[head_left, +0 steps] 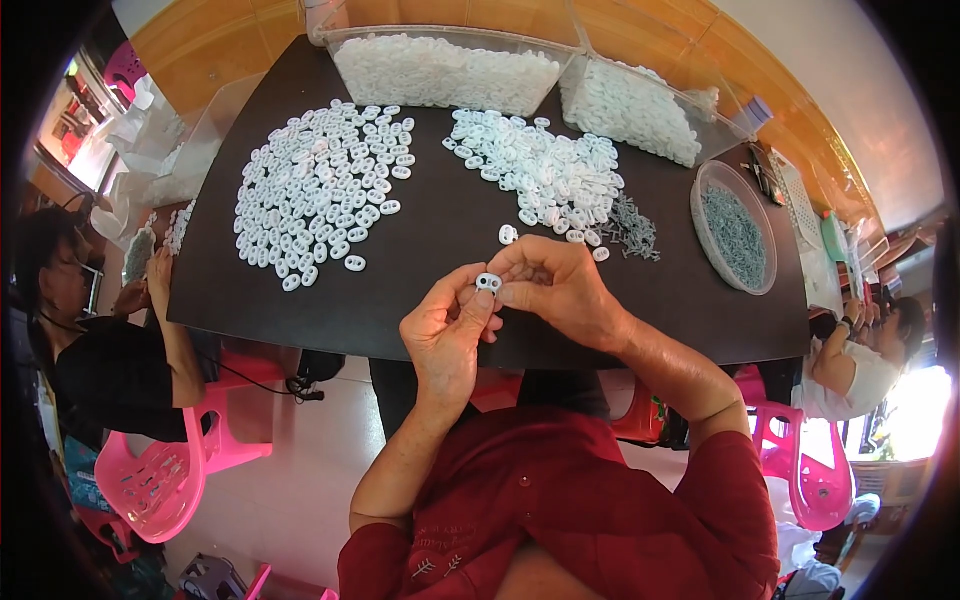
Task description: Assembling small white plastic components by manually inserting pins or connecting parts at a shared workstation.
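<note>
Fingers (470, 318) of the left hand (443, 330) pinch a white piece (488, 282), an oval with two dark holes, between thumb and forefinger. It is held up over the near part of the dark tabletop (435, 220), its holes facing up toward the head. Bent fingers of the right hand (562, 290) meet at the piece's right edge; whether they grip it too, or hold something small, I cannot tell.

Just beyond the hands lies a loose piece (508, 234), near the lower edge of the right heap (545, 165) of white pieces. Grey pins (634, 232) lie against that heap's right side. A wider left heap (320, 190) of similar white ovals covers the left of the tabletop, well apart from the hands. To the right stands a round tub (699, 235), filled with more grey pins. Along the far edge, a left bin (520, 40) and a right bin (722, 140), both clear, hold many white pieces.

One person in black (115, 375) sits at the left, another in a pale shirt (840, 375) at the right.
</note>
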{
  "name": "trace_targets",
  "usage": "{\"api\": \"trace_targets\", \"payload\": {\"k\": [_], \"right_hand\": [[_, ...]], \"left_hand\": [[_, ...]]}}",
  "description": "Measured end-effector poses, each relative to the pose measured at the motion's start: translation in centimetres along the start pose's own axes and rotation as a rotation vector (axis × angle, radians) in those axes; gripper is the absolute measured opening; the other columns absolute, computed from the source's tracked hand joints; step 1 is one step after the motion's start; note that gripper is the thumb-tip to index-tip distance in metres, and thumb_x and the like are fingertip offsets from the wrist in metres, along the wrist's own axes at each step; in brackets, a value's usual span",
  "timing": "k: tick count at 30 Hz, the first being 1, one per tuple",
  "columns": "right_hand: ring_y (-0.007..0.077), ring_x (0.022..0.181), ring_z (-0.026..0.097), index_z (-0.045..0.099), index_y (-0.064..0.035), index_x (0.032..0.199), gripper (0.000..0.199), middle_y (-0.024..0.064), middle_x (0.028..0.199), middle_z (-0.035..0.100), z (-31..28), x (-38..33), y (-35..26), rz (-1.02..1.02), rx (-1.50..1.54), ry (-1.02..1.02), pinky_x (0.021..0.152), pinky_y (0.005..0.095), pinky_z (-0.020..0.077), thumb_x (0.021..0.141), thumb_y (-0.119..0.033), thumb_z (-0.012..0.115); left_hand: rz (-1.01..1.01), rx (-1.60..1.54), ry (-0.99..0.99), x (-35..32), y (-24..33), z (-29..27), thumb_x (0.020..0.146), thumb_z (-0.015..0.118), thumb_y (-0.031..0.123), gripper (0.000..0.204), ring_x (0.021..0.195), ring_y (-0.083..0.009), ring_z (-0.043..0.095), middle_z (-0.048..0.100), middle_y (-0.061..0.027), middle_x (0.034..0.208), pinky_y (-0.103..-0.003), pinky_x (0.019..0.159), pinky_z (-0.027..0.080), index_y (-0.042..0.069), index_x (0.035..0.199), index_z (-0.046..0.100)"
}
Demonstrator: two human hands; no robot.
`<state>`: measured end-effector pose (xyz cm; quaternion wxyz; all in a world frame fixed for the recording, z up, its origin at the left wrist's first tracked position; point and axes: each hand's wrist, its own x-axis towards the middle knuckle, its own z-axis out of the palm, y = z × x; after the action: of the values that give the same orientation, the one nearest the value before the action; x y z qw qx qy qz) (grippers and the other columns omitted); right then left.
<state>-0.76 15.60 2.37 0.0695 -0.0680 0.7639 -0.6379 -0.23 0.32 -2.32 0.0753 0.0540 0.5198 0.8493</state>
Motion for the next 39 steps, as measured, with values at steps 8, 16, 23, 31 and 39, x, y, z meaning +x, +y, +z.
{"api": "trace_targets", "payload": {"k": [8,16,23,31,39], "right_hand": [[0.0143,0.066,0.056,0.059,-0.0018,0.095,0.022,0.0062,0.077,0.059,1.5,-1.3,0.0,-0.234,-0.325,0.183,0.057,0.0277,0.0461,0.075,0.000,0.066],[0.0268,0.067,0.053,0.057,-0.0025,0.095,0.025,0.0097,0.082,0.059,1.9,-0.9,1.3,-0.610,-0.617,0.312,0.060,0.0356,0.0459,0.072,0.001,0.067],[0.0188,0.065,0.053,0.061,-0.0019,0.098,0.030,0.0067,0.081,0.060,1.9,-1.0,1.7,-0.692,-0.627,0.376,0.056,0.0290,0.0442,0.070,0.005,0.070],[0.0219,0.068,0.056,0.061,-0.0008,0.097,0.031,0.0091,0.087,0.062,1.9,-0.9,1.6,-0.784,-0.685,0.411,0.057,0.0309,0.0460,0.068,0.006,0.070],[0.0220,0.069,0.055,0.061,-0.0001,0.097,0.033,0.0089,0.086,0.062,2.0,-1.0,1.5,-0.862,-0.739,0.422,0.057,0.0307,0.0461,0.067,0.005,0.073]], "left_hand": [[0.090,-0.063,0.010,-0.1,0.1,0.2,0.090,0.059,0.004,0.025,0.069,-0.0104,0.057,0.066,-0.0093,0.091,-0.023,0.059,0.049,-0.007,0.113,0.059],[0.078,-0.040,0.099,-0.2,0.8,0.7,0.088,0.059,0.000,0.019,0.076,-0.0115,0.061,0.067,-0.0112,0.093,-0.022,0.067,0.049,-0.007,0.105,0.062],[0.062,-0.064,0.063,-0.2,1.1,0.8,0.087,0.058,-0.001,0.019,0.079,-0.0092,0.060,0.066,-0.0087,0.094,-0.020,0.072,0.048,-0.008,0.104,0.062],[0.124,0.086,0.045,-0.3,0.7,0.2,0.088,0.060,0.000,0.020,0.081,-0.0077,0.059,0.064,-0.0060,0.093,-0.020,0.075,0.047,-0.007,0.106,0.062],[0.061,0.118,-0.003,-0.2,1.9,0.0,0.087,0.062,0.001,0.020,0.080,-0.0054,0.054,0.060,-0.0019,0.088,-0.019,0.074,0.044,-0.004,0.106,0.064]]}}
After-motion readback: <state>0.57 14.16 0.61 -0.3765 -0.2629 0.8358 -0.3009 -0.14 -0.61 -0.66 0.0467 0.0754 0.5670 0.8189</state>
